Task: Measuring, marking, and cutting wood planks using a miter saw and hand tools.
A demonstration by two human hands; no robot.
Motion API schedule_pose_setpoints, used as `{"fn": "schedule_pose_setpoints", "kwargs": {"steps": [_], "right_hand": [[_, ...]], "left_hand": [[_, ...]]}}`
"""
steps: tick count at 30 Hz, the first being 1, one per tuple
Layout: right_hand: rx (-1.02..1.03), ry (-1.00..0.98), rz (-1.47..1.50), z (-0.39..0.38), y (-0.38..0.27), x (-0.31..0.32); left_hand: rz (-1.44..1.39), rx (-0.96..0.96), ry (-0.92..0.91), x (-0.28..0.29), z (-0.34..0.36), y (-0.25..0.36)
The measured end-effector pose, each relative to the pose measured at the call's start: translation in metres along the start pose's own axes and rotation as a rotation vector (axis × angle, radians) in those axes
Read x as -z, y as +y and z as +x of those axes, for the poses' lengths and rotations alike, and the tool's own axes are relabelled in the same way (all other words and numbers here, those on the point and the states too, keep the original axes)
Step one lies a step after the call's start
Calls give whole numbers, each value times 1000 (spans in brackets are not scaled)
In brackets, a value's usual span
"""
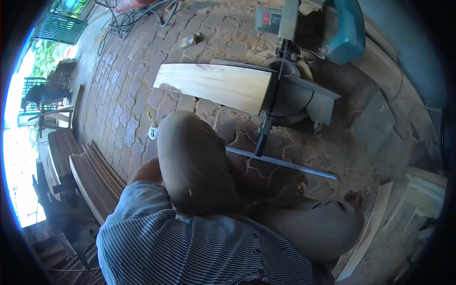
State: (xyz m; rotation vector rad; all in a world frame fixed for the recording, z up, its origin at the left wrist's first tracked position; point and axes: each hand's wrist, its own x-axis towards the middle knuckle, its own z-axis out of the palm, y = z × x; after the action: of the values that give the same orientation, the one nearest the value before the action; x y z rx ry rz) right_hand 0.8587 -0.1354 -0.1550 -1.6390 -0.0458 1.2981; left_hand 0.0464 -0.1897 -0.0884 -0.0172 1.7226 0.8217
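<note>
A mitre saw with a blue-green motor housing stands on the brick paving, and a person sits on the near side of it with bent legs in grey-brown trousers. A pale board lies at the saw, reaching out to its left, one end close by the saw's black front bar and the other well clear of the base. On the near side of the saw, to its left, the left forearm leaves a striped sleeve and passes behind the raised knee; the left hand is hidden there, so I cannot tell whether it is open, closed or gripping. The right hand cannot be made out either: a small dark shape near the other knee, to the saw's near right, is too dim to tell as fingers or toes, and its state is unclear. Just on the saw's near side a long, thin bluish strip lies on the ground. Left of the saw, near the raised knee, is a small whitish object; well beyond, further left, brown boards lie stacked. Sawdust covers the ground on the saw's far left, and tangled cables lie farther that way.
</note>
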Motion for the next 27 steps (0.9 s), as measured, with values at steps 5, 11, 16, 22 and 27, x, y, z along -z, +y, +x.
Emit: {"fn": "schedule_pose_setpoints", "kwargs": {"steps": [5, 11, 16, 22, 27], "right_hand": [[-272, -471, -293, -56, 46, -82], [32, -464, -623, -142, 63, -167], [126, -551, -782, -162, 40, -210], [-153, -726, -645, -207, 3, -299], [-99, -698, -633, -186, 19, -301]], "left_hand": [[-430, 9, 32, 15, 27, 65], [-618, -396, -165, 40, 94, 127], [-800, -455, -348, 42, 116, 113], [-475, -210, -436, -34, 29, 42], [-386, -25, -518, -43, -5, 50]]}}
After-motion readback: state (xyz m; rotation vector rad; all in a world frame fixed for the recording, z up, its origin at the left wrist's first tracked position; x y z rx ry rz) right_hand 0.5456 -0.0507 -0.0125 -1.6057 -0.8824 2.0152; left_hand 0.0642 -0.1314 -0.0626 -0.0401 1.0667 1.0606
